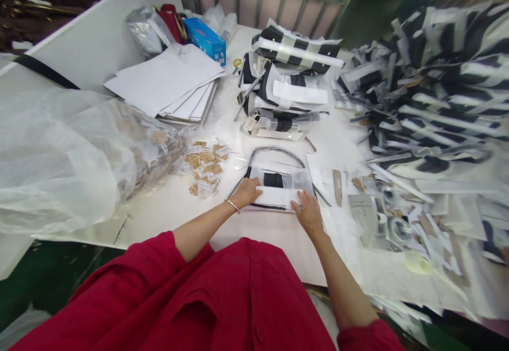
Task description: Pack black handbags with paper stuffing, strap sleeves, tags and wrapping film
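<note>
Plastic bag (67, 165), big and cloudy, takes up the left side of the table (151, 221) on my feed. Moving right and to the far side, I've got a messy stack of white sheets (167, 78), then a blue box (204, 41) just beyond its right end. Nearer than those there's a loose scatter of brown tags (204, 165) with strings on them.

Next up is my left hand (247, 192), thin bracelet (234, 205) on the wrist, fingers bent over the left end of a handbag (273, 181). Can't tell from up here if it's actually gripping or just resting. The handbag lies in the middle of the near side, dark handle (274, 149) looped toward the far side, white strip (276, 197) across its near part. More wrapped bags (292, 94) are piled beyond it.

My right hand (310, 213) touches the right end, fingers a bit spread; no idea if it's pinching anything. Right of that, near side, I see a jumble of scraps (397, 229), and a huge black-and-white heap (441, 91) farther back, pretty blurry.
</note>
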